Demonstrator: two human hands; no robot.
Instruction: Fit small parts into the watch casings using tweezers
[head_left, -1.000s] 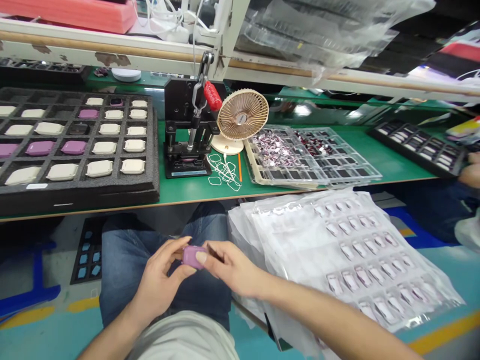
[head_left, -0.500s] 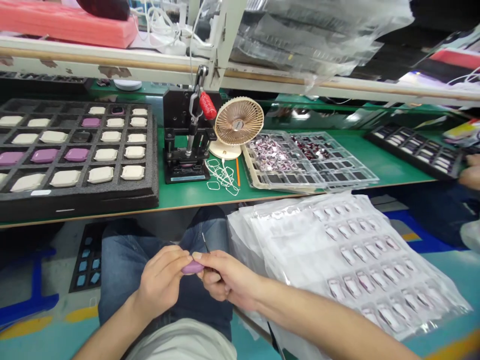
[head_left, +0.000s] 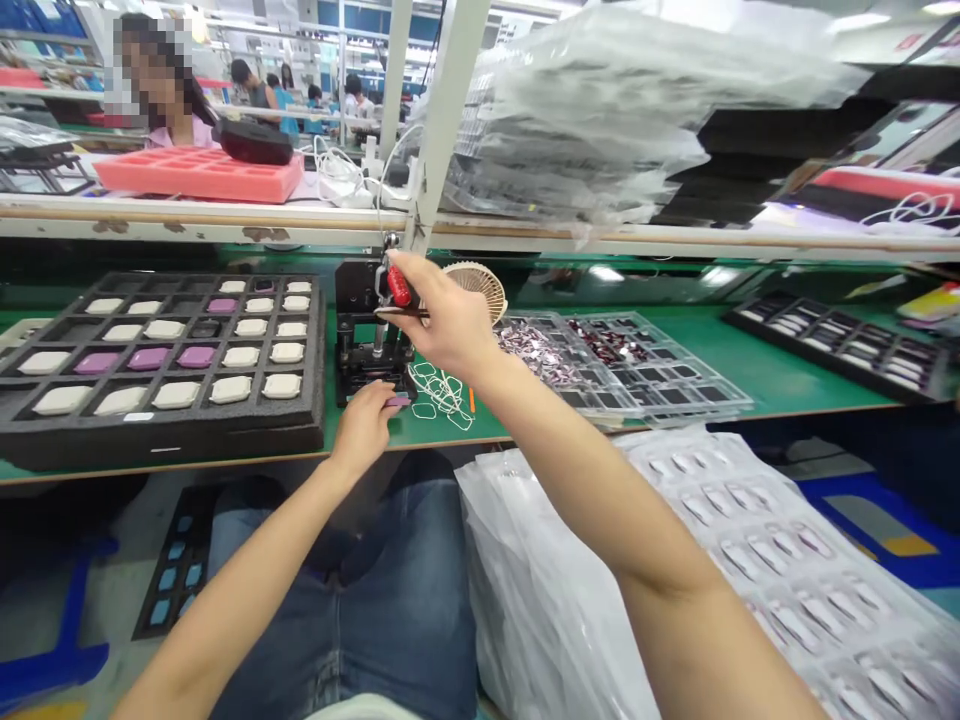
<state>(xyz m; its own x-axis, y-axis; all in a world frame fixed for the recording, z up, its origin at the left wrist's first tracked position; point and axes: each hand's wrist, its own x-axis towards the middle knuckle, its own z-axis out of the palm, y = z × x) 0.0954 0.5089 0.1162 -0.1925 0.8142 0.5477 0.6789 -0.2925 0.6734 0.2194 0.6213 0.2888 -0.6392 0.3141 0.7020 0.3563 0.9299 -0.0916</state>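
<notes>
Green tabletop (head_left: pixel 750 350) carries a black hand press (head_left: pixel 358 345). The left hand (head_left: pixel 364 425) pinches the purple casing (head_left: pixel 400 401) at the press base. The casing lies flat at the fingertips, long axis left to right. The right hand (head_left: pixel 442 320), above it, is clenched on the red lever handle (head_left: pixel 399 287), which tilts up-left.

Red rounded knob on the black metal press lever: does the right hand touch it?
Touching. The head view shows the right hand closed around the red knob.
</notes>
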